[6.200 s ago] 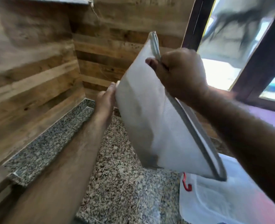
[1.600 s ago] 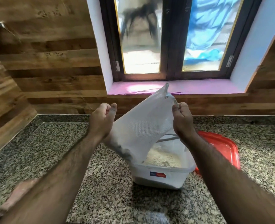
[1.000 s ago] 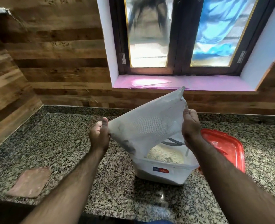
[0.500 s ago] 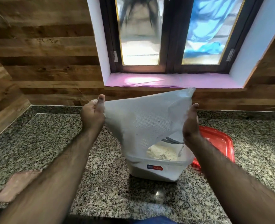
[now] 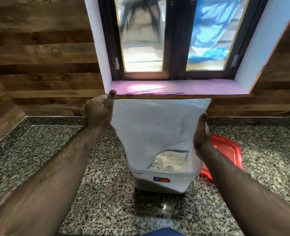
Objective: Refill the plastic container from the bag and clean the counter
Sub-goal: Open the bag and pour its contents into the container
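Note:
A white woven bag (image 5: 154, 126) hangs upside down, its mouth inside the clear plastic container (image 5: 161, 183) on the granite counter (image 5: 38, 150). Pale powder (image 5: 169, 162) lies in the container below the bag's opening. My left hand (image 5: 98, 113) grips the bag's upper left corner, thumb pointing up. My right hand (image 5: 201, 135) lies flat against the bag's right edge with straight fingers. The far side of the bag is hidden.
The container's red lid (image 5: 226, 150) lies on the counter just right of it, behind my right forearm. Wood-panelled walls close the back and left. A pink window sill (image 5: 175, 86) runs above the counter's rear edge.
The bag has been lifted and spread flatter and more upright over the container. My left hand has risen with its corner. My right hand now lies flat against the bag's side.

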Tool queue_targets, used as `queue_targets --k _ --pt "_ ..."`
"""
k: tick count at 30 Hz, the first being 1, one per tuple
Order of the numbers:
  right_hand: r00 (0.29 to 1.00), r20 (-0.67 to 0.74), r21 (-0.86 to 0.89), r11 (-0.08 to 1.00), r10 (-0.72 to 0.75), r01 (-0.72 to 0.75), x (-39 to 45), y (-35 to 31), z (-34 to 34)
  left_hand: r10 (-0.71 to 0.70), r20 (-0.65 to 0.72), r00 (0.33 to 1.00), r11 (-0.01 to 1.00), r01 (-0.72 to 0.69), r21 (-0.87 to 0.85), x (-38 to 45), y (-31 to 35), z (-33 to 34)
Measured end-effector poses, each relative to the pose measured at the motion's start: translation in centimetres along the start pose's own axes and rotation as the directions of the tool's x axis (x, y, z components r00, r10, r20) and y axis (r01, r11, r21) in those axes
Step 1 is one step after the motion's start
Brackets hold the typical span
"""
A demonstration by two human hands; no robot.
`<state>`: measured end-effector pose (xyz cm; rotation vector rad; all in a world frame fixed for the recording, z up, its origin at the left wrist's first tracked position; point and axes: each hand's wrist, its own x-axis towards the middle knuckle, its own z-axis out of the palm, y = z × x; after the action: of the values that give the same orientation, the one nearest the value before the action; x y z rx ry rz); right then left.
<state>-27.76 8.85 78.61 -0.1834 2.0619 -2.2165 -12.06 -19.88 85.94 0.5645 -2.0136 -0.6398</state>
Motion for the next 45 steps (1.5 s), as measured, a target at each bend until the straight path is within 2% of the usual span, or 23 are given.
queue_targets --k 3,6,8,10,11,12,14,16,20,24,27,28,30,32,34,35,37,39,42,43,45 --pt "0.997 0.005 0.017 0.997 -0.078 0.078 0.9 -1.1 -0.3 0.049 0.047 0.998 0.997 -0.046 -0.065 0.8 -0.6 -0.3" --pt "0.952 -0.022 -0.096 0.948 -0.307 0.303 1.6 -3.5 -0.5 0.155 0.119 0.981 0.987 -0.149 -0.058 1.4 -0.6 -0.6" --pt "0.853 0.025 -0.321 0.804 -0.521 0.501 2.1 -5.8 -0.3 0.217 0.160 0.963 0.976 -0.216 -0.021 1.9 -0.3 -0.6" --pt "0.696 0.238 -0.527 0.512 -0.677 0.678 2.7 -8.4 0.3 0.279 0.192 0.941 0.957 -0.288 0.021 2.7 -0.2 -0.6" --pt "0.643 0.378 -0.569 0.380 -0.667 0.729 2.9 -9.2 0.7 0.305 0.200 0.931 0.947 -0.318 0.036 3.0 -0.2 -0.5" --pt "0.626 0.509 -0.583 0.299 -0.591 0.756 2.9 -10.0 1.2 0.323 0.207 0.923 0.940 -0.339 0.046 3.4 -0.2 -0.5" --pt "0.629 0.665 -0.587 0.239 -0.403 0.774 3.0 -11.1 2.4 0.350 0.209 0.913 0.928 -0.369 0.057 3.9 -0.2 -0.4" --pt "0.623 0.719 -0.586 0.213 -0.307 0.782 3.2 -11.1 3.3 0.376 0.196 0.906 0.916 -0.395 0.067 4.1 -0.2 -0.3" --pt "0.608 0.754 -0.572 0.205 -0.249 0.794 3.4 -10.2 5.2 0.458 0.157 0.875 0.882 -0.469 0.042 4.1 -0.4 0.3" --pt "0.530 0.811 -0.491 0.203 -0.247 0.847 3.3 -9.3 6.2 0.517 0.103 0.850 0.855 -0.519 -0.011 3.9 -1.0 1.5" --pt "0.540 0.807 -0.521 0.142 -0.240 0.842 3.1 -8.9 6.2 0.439 0.140 0.887 0.898 -0.432 -0.080 3.4 -1.4 2.1" --pt "0.542 0.799 -0.534 0.108 -0.260 0.838 3.1 -8.8 6.1 0.376 0.168 0.911 0.924 -0.356 -0.137 3.1 -1.4 2.2" --pt "0.525 0.787 -0.546 0.032 -0.324 0.837 3.1 -8.6 5.9 0.197 0.235 0.952 0.934 -0.109 -0.341 2.3 -0.7 2.1" --pt "0.500 0.768 -0.547 -0.003 -0.400 0.837 3.2 -8.3 5.6 0.049 0.258 0.965 0.839 0.100 -0.534 1.5 0.1 2.2" --pt "0.478 0.746 -0.553 -0.032 -0.464 0.833 3.4 -7.8 5.4 -0.074 0.272 0.959 0.792 0.222 -0.568 0.7 0.8 2.3" --pt "0.472 0.734 -0.563 -0.049 -0.489 0.825 3.5 -7.6 5.4 -0.104 0.296 0.950 0.764 0.267 -0.588 0.1 1.1 2.4" --pt "0.469 0.710 -0.586 -0.071 -0.526 0.807 3.8 -7.0 5.4 -0.099 0.447 0.889 0.680 0.389 -0.621 -1.4 1.8 2.3" --pt "0.467 0.687 -0.598 -0.069 -0.557 0.798 3.8 -6.6 5.3 -0.077 0.525 0.848 0.672 0.433 -0.601 -2.4 2.3 2.3" --pt "0.423 0.662 -0.594 -0.088 -0.619 0.800 3.8 -6.2 5.3 -0.210 0.394 0.895 0.709 0.417 -0.569 -2.6 1.9 2.8" --pt "0.408 0.662 -0.592 -0.105 -0.629 0.799 3.8 -6.2 5.3 -0.241 0.383 0.892 0.704 0.433 -0.563 -2.6 2.0 2.7" --pt "0.396 0.673 -0.593 -0.136 -0.625 0.794 3.9 -6.0 5.4 -0.179 0.484 0.857 0.683 0.462 -0.566 -2.9 2.3 2.5"
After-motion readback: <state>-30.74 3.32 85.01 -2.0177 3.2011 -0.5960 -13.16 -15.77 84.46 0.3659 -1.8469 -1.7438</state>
